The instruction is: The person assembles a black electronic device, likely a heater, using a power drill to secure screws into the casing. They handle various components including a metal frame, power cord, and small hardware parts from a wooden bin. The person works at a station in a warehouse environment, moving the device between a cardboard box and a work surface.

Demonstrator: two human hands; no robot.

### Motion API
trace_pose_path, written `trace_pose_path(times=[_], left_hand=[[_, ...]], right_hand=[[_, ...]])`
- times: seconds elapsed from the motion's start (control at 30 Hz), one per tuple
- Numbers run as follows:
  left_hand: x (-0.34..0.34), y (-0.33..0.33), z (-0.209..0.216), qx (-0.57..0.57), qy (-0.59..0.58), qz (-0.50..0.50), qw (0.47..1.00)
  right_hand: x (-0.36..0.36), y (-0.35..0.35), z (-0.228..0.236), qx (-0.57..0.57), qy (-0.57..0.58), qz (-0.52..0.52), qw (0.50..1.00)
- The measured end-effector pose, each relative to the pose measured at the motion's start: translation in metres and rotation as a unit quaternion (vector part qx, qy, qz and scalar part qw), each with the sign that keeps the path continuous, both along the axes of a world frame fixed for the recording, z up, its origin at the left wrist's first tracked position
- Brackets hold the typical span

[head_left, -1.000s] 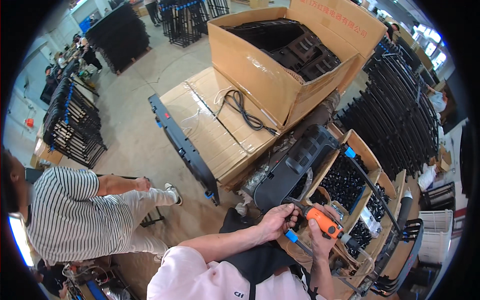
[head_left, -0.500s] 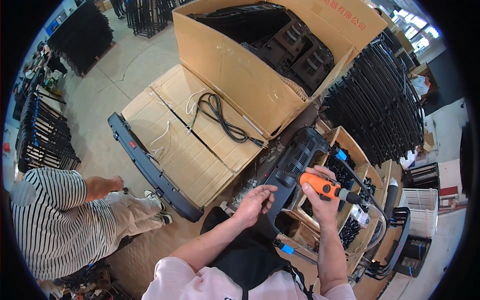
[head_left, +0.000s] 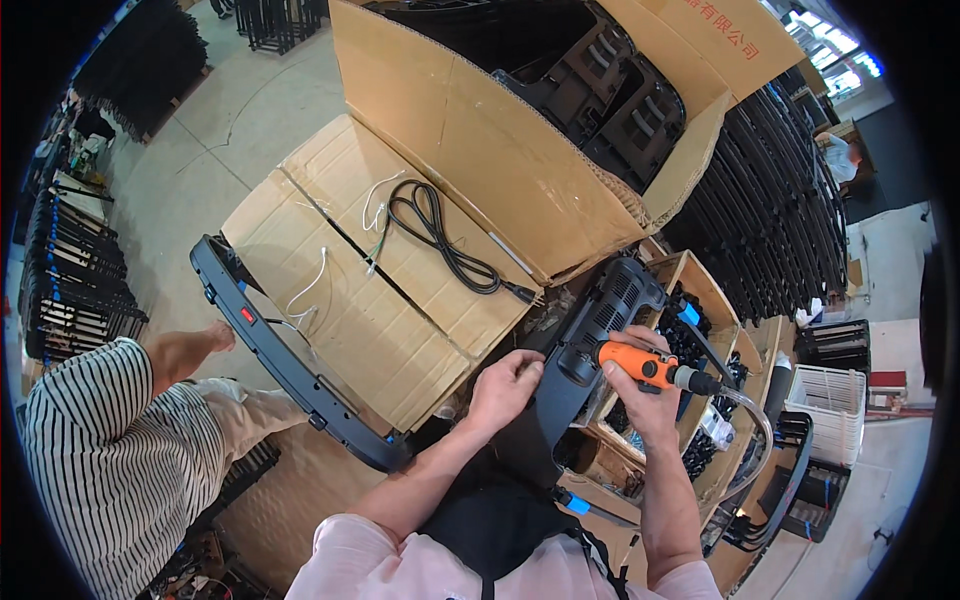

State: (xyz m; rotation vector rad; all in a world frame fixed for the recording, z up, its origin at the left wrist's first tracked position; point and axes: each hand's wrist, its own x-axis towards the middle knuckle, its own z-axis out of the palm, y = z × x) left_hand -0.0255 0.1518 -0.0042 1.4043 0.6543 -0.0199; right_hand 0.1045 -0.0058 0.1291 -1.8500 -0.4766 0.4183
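Note:
My right hand (head_left: 648, 400) is wrapped round an orange air screwdriver (head_left: 635, 363), whose dark tail end joins a clear hose (head_left: 765, 425). The tool's front end points left over a black plastic housing (head_left: 555, 405) with vent slots, which lies tilted in front of me. My left hand (head_left: 503, 392) is at the left edge of that housing, fingers curled together. Whatever they pinch, if anything, is hidden.
A wooden compartment box (head_left: 610, 460) of black parts stands under the housing. Left are cardboard (head_left: 350, 270) with a coiled black cable (head_left: 425, 225) and a long curved black frame (head_left: 275, 355). A big carton (head_left: 480, 150) rises beyond. Someone in a striped shirt (head_left: 120, 470) stands at left.
My left hand has moved slightly to the housing's edge, its fingers more tucked in. The screwdriver stays in my right hand at nearly the same place. The person at left has shifted.

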Motion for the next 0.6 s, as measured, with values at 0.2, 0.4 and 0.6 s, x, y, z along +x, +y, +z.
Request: trace_pose_path(times=[0.2,0.4,0.6], left_hand=[[0.011,-0.007,-0.009,0.231,-0.020,-0.050,0.971],[0.014,-0.016,-0.020,0.279,-0.039,-0.033,0.959],[0.012,-0.020,-0.016,0.348,-0.061,-0.047,0.934]], right_hand=[[0.004,0.002,-0.003,-0.008,0.011,-0.004,1.000],[0.009,0.000,-0.006,-0.009,0.015,-0.005,1.000],[0.010,0.004,-0.001,-0.039,0.029,0.007,0.999]])
